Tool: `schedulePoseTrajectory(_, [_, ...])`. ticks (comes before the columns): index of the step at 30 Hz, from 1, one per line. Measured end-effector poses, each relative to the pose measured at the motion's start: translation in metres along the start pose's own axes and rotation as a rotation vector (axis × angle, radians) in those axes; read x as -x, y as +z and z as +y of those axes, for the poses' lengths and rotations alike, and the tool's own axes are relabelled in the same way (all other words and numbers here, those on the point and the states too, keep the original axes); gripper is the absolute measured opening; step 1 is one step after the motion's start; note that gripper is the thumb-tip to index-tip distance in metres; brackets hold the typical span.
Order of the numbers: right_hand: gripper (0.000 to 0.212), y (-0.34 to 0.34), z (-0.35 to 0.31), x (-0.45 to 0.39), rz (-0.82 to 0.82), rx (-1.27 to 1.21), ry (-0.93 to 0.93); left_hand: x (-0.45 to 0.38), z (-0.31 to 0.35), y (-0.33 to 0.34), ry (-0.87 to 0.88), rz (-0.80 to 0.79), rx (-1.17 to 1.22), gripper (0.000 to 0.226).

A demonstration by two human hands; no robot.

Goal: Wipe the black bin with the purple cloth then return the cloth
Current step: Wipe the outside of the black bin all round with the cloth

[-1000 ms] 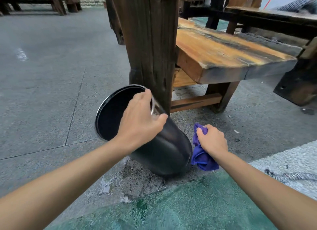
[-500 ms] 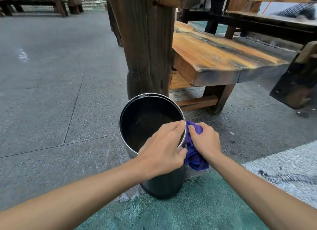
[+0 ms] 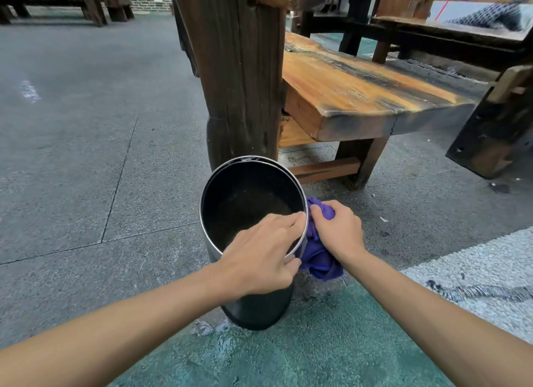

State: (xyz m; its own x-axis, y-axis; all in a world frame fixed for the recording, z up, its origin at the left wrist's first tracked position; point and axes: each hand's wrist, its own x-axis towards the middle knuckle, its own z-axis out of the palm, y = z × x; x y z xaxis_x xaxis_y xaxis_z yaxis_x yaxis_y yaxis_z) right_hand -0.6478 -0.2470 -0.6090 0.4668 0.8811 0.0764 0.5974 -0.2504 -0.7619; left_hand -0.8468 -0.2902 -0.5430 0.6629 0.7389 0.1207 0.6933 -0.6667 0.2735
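Note:
The black bin (image 3: 245, 207), round with a silver rim, stands upright on the floor in front of a thick wooden post. My left hand (image 3: 259, 254) grips its near rim, fingers inside and thumb outside. My right hand (image 3: 340, 231) holds the bunched purple cloth (image 3: 320, 257) against the bin's outer right side, just below the rim. Part of the cloth hangs down under my right hand.
A dark wooden post (image 3: 239, 69) rises right behind the bin. A low wooden bench (image 3: 354, 98) stretches to the right of it. Grey paved floor (image 3: 86, 156) lies to the left, green painted floor nearest me. A striped cord (image 3: 476, 293) lies at the right.
The bin went from tilted toward the left to standing upright. My left hand shifted to the near rim, and my right hand with the cloth rose along the bin's side.

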Motion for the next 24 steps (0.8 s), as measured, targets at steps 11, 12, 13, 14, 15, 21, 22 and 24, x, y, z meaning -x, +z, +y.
schedulePoseTrajectory(11, [0.024, 0.021, -0.019, 0.003, -0.086, -0.042, -0.040, 0.054, -0.112, -0.065, 0.091, -0.269, 0.130, 0.084])
schedulePoseTrajectory(12, [0.023, 0.025, -0.024, 0.003, -0.092, -0.052, -0.053, 0.056, -0.120, -0.070, 0.059, -0.280, 0.129, 0.084])
schedulePoseTrajectory(13, [0.022, 0.028, -0.028, 0.004, -0.096, -0.061, -0.065, 0.058, -0.126, -0.074, 0.030, -0.284, 0.131, 0.087])
schedulePoseTrajectory(14, [0.022, 0.031, -0.032, 0.005, -0.100, -0.069, -0.077, 0.059, -0.132, -0.077, 0.003, -0.276, 0.137, 0.089])
schedulePoseTrajectory(15, [0.023, 0.034, -0.037, 0.006, -0.104, -0.077, -0.089, 0.059, -0.138, -0.079, -0.022, -0.259, 0.152, 0.091])
schedulePoseTrajectory(21, [0.018, 0.042, -0.049, 0.012, -0.094, -0.149, -0.097, 0.058, -0.152, -0.094, -0.105, -0.232, 0.148, 0.070])
schedulePoseTrajectory(22, [0.018, 0.042, -0.050, 0.013, -0.090, -0.163, -0.093, 0.058, -0.146, -0.096, -0.097, -0.201, 0.115, 0.060])
schedulePoseTrajectory(24, [0.018, 0.044, -0.051, 0.013, -0.086, -0.173, -0.087, 0.054, -0.126, -0.089, -0.055, -0.078, 0.114, 0.044])
